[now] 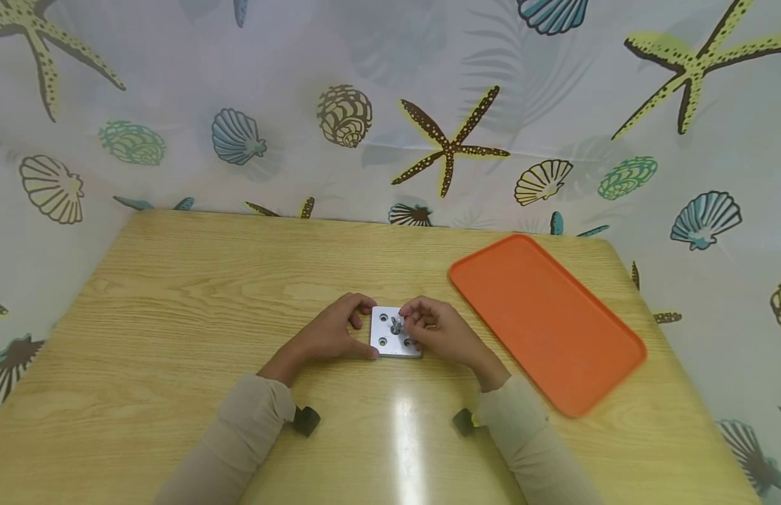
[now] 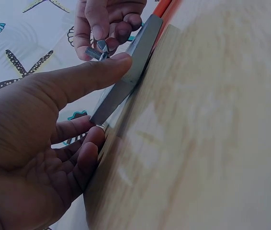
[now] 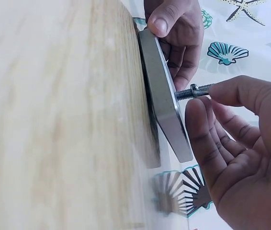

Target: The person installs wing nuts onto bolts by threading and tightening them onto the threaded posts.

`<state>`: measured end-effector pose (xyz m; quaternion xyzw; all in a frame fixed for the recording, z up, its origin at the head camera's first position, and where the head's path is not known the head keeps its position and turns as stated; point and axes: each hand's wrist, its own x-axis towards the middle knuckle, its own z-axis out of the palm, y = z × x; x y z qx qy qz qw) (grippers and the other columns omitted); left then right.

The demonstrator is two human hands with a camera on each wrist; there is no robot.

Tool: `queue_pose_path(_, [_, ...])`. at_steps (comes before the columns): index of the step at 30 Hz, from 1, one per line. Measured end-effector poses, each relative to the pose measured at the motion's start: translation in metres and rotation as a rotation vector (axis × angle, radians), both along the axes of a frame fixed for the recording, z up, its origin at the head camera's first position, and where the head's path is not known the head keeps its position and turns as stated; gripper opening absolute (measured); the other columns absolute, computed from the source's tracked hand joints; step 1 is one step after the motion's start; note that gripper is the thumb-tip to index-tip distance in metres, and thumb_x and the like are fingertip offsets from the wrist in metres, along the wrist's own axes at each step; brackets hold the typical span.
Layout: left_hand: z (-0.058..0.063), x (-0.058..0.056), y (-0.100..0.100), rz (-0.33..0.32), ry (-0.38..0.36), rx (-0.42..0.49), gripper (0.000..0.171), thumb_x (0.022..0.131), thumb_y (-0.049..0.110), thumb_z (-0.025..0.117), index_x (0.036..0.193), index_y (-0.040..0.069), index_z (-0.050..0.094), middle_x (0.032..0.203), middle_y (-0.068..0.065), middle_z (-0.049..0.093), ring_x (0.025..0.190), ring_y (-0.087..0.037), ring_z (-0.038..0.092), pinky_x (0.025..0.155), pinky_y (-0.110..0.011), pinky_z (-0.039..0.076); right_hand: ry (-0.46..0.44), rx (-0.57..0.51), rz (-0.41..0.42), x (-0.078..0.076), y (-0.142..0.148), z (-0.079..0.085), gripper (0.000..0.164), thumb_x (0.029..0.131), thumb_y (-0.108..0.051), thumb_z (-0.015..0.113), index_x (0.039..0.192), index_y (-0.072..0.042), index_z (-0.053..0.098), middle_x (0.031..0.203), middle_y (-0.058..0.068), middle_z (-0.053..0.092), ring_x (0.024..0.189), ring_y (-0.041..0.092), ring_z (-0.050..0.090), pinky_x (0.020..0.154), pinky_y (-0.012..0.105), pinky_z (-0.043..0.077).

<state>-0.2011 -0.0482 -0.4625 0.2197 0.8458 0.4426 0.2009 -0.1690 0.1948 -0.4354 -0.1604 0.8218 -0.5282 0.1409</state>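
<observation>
A square silver metal plate with several holes lies on the table. From its middle a threaded bolt stands up, carrying a wing nut partway along its thread. My left hand grips the plate by its left side, the thumb at the near corner and the fingers around the far corner. Over the plate, my right hand pinches the wing nut between thumb and fingers, close to the bolt's free end. Its fingertips partly hide the nut in the head view.
An orange tray lies slanted on the wooden table, to the right of the hands. Behind the table hangs a cloth printed with shells and starfish. A small black device sits at each wrist.
</observation>
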Motion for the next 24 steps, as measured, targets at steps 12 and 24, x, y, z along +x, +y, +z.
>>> queue_pose_path(12, [0.0019, 0.0012, -0.0002, -0.003, -0.004, -0.001, 0.081, 0.073, 0.031, 0.09, 0.14, 0.013, 0.048, 0.132, -0.003, 0.055, 0.107, -0.018, 0.053, 0.091, -0.034, 0.046, 0.014, 0.01, 0.025, -0.0018, -0.0008, -0.0032, 0.033, 0.094, -0.001, 0.062, 0.127, -0.002, 0.062, 0.088, 0.014, 0.064, 0.066, 0.011, 0.058, 0.059, 0.021, 0.05])
queue_pose_path(24, [0.0013, 0.0004, -0.0001, -0.004, -0.001, 0.002, 0.082, 0.073, 0.031, 0.09, 0.141, 0.013, 0.048, 0.132, -0.003, 0.054, 0.107, -0.018, 0.053, 0.091, -0.033, 0.046, 0.03, 0.055, 0.012, -0.0015, -0.0011, -0.0036, 0.026, 0.094, -0.005, 0.064, 0.12, -0.005, 0.065, 0.087, 0.01, 0.063, 0.064, 0.008, 0.055, 0.053, 0.022, 0.047])
